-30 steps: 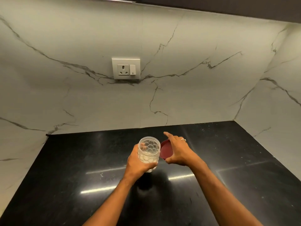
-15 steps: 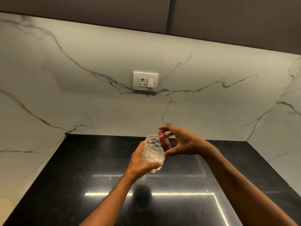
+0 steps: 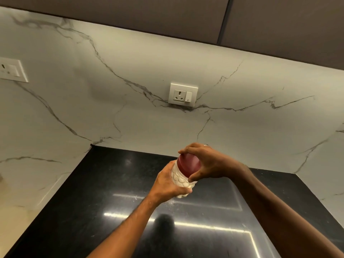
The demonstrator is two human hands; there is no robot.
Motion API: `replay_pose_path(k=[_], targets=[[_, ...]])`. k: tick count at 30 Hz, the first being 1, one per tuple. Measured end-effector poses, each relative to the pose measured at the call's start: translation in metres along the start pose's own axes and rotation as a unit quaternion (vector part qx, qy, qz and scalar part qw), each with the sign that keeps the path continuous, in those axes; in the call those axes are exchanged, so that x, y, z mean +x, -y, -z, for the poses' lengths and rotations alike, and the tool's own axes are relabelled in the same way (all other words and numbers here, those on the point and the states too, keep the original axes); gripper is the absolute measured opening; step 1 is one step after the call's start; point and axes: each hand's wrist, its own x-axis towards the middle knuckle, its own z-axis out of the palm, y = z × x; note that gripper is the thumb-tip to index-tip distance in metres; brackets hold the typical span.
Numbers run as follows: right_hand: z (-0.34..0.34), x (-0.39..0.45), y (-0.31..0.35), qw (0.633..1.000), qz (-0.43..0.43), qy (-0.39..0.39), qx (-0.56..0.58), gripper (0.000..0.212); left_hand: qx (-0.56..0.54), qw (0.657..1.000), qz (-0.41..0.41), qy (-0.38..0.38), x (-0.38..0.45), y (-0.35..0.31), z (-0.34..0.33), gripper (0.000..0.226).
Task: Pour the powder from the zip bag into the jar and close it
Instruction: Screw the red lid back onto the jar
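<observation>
A clear dimpled jar (image 3: 181,180) with white powder inside is held up above the black countertop (image 3: 115,183), tilted toward me. My left hand (image 3: 168,185) wraps around the jar's body from the left. A dark red lid (image 3: 188,164) sits over the jar's mouth. My right hand (image 3: 206,161) grips that lid from the right, fingers curled over its rim and thumb beneath. No zip bag is in view.
A marble backsplash rises behind the counter with a white socket (image 3: 183,94) at centre and another switch plate (image 3: 12,70) at far left. Dark cabinets (image 3: 260,21) hang overhead. A few white powder specks (image 3: 172,202) lie on the counter under the jar.
The red lid moved from beside the jar onto its mouth. The jar was lifted and tilted toward me. My view swung up and to the left.
</observation>
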Motion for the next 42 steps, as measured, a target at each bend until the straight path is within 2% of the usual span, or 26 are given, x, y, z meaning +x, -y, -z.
replay_pose_path(k=[16,27,31,34,37,39,42], targets=[[0.000,0.009,0.008,0.998,-0.034,0.052,-0.021,0.089,0.011,1.000,0.018,0.009,-0.001,0.005,0.004,0.089],[-0.012,0.013,0.003,0.988,-0.145,0.016,-0.044,0.084,0.011,0.999,0.026,0.015,0.002,0.006,-0.005,0.083],[-0.005,0.011,0.000,0.992,-0.101,0.072,-0.016,0.097,-0.007,0.999,0.035,0.005,0.002,0.006,-0.001,0.084],[0.000,0.008,-0.001,0.994,-0.050,0.092,-0.012,0.094,-0.005,0.999,0.032,0.003,0.004,0.004,0.004,0.087],[-0.003,0.009,0.001,0.994,-0.082,0.059,-0.032,0.087,0.002,1.000,0.029,0.009,0.003,0.005,0.003,0.086],[-0.005,0.010,0.002,0.990,-0.120,0.049,-0.060,0.091,0.003,0.999,0.032,0.016,0.002,0.006,0.001,0.085],[-0.003,0.009,-0.001,0.991,-0.093,0.095,-0.027,0.098,-0.001,0.999,0.035,0.014,0.001,0.007,0.000,0.085]])
